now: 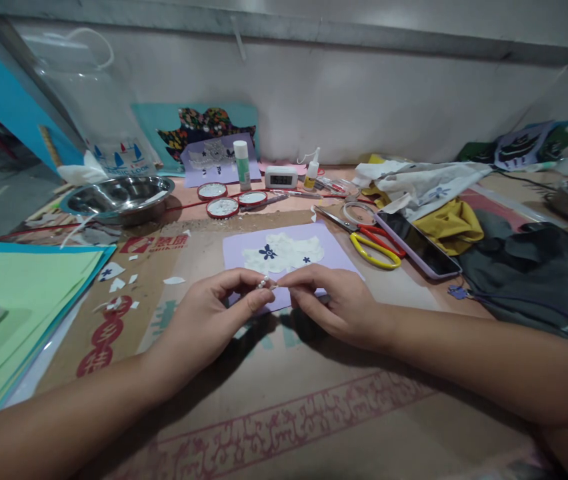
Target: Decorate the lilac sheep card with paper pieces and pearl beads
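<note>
Between thumb and forefinger, my left hand [221,313] pinches a short row of small white beads [263,283]. My right hand [339,303] is closed just to the right, its fingertips together at the end of the beads; a thin thread or wire seems to run there, too small to make out. Behind and partly under the fingers lies a purple sheet [337,252]. On that sheet is a white cloud-shaped cutout [287,252] with a larger dark blue flower [267,252] on its left and a smaller one [307,259] on its right.
Scissors [377,250] and a phone [419,245] lie to the right. Red-rimmed dishes [223,207], a glue stick [241,167], a small clock [281,177] and a glue bottle [312,171] stand behind. At left are a metal bowl [124,208], green sheets [29,293] and paper scraps [117,285].
</note>
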The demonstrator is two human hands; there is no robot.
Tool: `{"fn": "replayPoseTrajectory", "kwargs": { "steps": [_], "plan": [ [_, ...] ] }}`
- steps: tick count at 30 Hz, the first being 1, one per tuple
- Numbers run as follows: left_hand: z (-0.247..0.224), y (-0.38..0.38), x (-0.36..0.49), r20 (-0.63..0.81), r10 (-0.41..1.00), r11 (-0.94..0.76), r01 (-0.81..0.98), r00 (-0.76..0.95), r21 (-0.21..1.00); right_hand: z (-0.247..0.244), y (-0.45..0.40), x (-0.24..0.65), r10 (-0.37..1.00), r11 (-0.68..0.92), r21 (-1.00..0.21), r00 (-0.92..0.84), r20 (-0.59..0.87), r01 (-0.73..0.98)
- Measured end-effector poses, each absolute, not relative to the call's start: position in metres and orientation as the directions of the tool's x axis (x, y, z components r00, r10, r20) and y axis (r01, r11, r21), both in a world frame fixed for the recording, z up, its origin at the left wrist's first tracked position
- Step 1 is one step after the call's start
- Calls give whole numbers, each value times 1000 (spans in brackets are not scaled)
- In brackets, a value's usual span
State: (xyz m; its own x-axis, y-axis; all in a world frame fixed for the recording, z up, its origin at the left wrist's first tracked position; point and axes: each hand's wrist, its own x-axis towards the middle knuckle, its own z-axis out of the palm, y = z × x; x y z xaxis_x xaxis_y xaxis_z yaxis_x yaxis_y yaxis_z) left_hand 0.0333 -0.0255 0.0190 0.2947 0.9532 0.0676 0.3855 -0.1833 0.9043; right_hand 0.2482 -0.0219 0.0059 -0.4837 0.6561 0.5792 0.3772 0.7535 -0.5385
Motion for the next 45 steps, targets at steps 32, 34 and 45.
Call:
{"fn": "replayPoseTrajectory", "kwargs": {
  "steps": [32,34,45],
  "plan": [
    [25,-26,37,38,967,-127,348,253,929,4,-21,249,620,784,-478,-517,590,396],
    [26,-26,37,13,967,-100,330,256,939,4,-21,249,633,774,-492,-496,594,398],
    [28,-25,39,-22,965,-59,301,260,952,5,-21,250,661,750,-531,-488,570,395]
  ]
}}
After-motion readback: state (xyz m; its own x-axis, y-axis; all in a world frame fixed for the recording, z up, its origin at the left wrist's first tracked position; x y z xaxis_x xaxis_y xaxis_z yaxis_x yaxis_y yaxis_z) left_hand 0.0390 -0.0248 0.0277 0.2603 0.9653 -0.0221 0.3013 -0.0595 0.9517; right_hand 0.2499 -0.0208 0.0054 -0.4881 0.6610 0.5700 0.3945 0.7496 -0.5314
